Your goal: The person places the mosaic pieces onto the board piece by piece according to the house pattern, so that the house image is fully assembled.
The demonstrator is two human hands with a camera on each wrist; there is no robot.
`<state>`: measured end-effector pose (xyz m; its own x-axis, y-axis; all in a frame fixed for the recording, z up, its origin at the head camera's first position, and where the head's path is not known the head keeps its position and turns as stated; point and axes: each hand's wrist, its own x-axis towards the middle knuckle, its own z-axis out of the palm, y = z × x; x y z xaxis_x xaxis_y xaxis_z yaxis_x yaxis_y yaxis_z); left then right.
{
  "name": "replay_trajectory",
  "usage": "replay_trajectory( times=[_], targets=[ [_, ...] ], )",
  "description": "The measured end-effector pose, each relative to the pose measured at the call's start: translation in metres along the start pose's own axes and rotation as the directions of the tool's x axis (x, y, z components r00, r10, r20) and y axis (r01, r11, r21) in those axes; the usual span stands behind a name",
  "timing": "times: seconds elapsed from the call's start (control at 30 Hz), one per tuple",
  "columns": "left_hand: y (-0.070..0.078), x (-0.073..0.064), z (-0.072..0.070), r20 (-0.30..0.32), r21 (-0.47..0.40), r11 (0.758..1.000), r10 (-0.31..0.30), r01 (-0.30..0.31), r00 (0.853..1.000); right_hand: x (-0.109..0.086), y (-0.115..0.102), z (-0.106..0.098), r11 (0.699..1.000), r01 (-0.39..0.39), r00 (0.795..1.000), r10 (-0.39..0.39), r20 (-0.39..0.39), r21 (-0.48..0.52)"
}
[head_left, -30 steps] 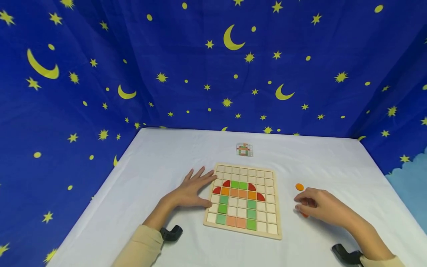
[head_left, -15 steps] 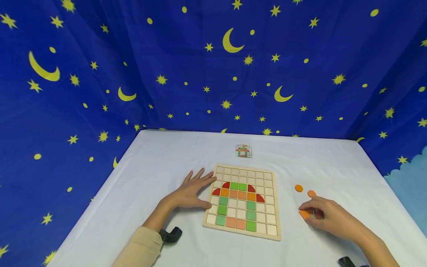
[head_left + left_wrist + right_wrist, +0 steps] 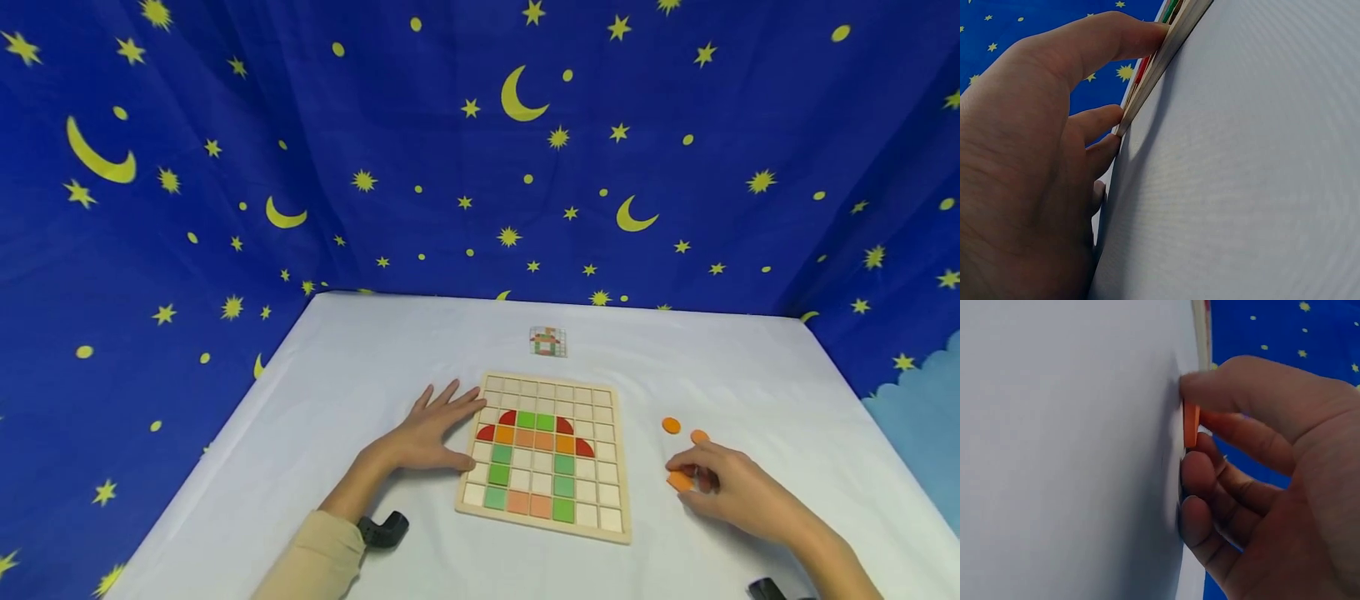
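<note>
My left hand point(image 3: 427, 429) lies with spread fingers against the left edge of a wooden grid board point(image 3: 621, 500). In the left wrist view its thumb point(image 3: 1141, 40) touches the board's rim. Red, green and orange pieces fill part of the grid, and pale cells surround them. Right of the board, my right hand point(image 3: 738, 487) pinches a flat orange tile point(image 3: 680, 481) between thumb and index finger, low at the white cloth. The right wrist view shows that tile point(image 3: 1191, 424) edge-on, partly covered by the thumb, with the other fingers curled beside it.
Two round-looking orange pieces lie beyond my right hand: one whole disc point(image 3: 671, 426) and one partly hidden piece point(image 3: 699, 437). A small picture card point(image 3: 548, 342) with a similar coloured pattern lies behind the board. A blue star-patterned curtain point(image 3: 420, 217) encloses the white table point(image 3: 360, 350).
My right hand has shifted right and nearer, uncovering a second orange piece, and its fingertips now hold the orange tile. The left hand has stayed at the board's edge.
</note>
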<state>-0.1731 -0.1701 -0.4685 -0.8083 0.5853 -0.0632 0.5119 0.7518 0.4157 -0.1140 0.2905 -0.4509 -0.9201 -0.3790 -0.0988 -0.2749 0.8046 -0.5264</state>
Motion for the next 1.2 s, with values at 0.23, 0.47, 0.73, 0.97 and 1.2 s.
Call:
replay_trajectory(
  times=[0.23, 0.47, 0.73, 0.97, 1.2],
  targets=[
    [-0.002, 0.000, 0.000, -0.009, -0.016, 1.000, 0.012, -0.012, 1.000, 0.007, -0.004, 0.002, 0.997, 0.073, 0.997, -0.073, -0.033, -0.005],
    [-0.004, 0.000, 0.002, -0.020, -0.014, 1.000, 0.026, -0.027, 0.999, 0.024, -0.012, 0.006, 0.989, 0.145, 0.988, -0.145, -0.050, 0.002],
    [-0.002, 0.001, 0.001, -0.011, -0.014, 1.000, 0.019, -0.019, 1.000, 0.051, -0.028, 0.008, 0.982, 0.188, 0.980, -0.189, -0.056, -0.008],
    [0.000, 0.001, 0.000, -0.014, -0.008, 1.000, 0.014, -0.014, 1.000, 0.068, -0.034, 0.011, 0.969, 0.247, 0.966, -0.247, -0.078, -0.003],
    [0.002, 0.000, 0.000, -0.011, -0.014, 1.000, 0.003, -0.003, 1.000, 0.084, -0.045, 0.007, 0.966, 0.258, 0.964, -0.256, -0.071, 0.014]
  ],
)
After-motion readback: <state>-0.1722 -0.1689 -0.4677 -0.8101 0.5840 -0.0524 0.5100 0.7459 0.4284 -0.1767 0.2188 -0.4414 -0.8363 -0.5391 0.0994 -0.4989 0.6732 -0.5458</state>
